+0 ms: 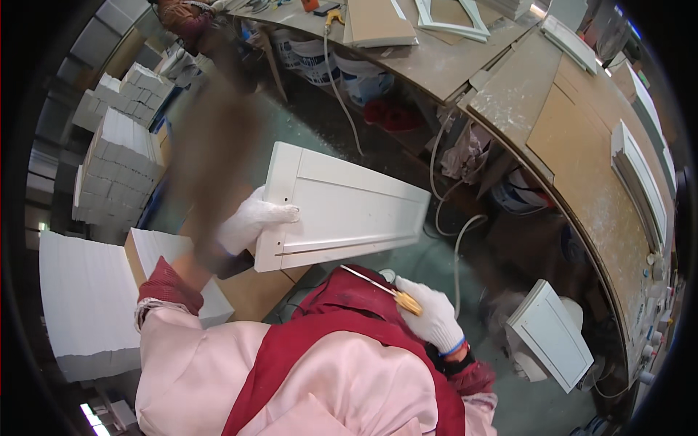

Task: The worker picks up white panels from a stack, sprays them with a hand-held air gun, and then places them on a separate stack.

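My left hand, in a white glove, grips a white framed panel by its left end, thumb on top near small dark holes. The panel is held up in front of me, tilted. Below its right part, my right hand, also in a white glove, is closed round the yellow handle of a screwdriver. The thin metal shaft points up and left, apart from the panel. Its tip lies close to my dark red apron.
Stacks of white boards stand at the left. A dusty workbench curves along the far and right sides, with buckets and a pale hose beneath. Another white panel leans at the right. A brown blur hides part of the left.
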The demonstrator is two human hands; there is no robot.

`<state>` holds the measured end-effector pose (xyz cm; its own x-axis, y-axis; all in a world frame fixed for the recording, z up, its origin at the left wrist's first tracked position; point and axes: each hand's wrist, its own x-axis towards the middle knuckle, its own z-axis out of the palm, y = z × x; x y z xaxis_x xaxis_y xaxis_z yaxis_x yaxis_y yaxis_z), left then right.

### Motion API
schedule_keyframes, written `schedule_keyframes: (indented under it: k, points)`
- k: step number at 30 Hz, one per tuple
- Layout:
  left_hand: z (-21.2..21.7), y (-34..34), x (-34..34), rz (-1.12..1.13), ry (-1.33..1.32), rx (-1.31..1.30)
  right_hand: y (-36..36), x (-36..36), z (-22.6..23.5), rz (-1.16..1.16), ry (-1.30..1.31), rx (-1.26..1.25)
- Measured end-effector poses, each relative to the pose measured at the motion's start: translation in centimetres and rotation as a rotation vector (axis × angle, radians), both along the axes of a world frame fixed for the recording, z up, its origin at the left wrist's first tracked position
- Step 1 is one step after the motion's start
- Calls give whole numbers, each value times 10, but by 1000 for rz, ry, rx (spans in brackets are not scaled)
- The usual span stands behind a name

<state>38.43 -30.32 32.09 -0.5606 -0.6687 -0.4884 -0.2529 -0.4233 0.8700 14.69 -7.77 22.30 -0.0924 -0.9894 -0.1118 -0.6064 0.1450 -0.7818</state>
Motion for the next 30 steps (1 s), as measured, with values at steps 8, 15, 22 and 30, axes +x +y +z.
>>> schedule_keyframes:
  k: [8,15,22,30]
  points:
    - [-59,-3,45,215,-166,-62,-55,7,-19,77,-165,9]
    - [-64,31,52,381,-234,-127,-71,-8,-142,0,11,501]
    - [-63,63,73,460,-308,-160,-38,-7,-104,291,-296,374]
    - [-11,94,74,591,-362,-89,-23,-61,-236,-54,78,767]
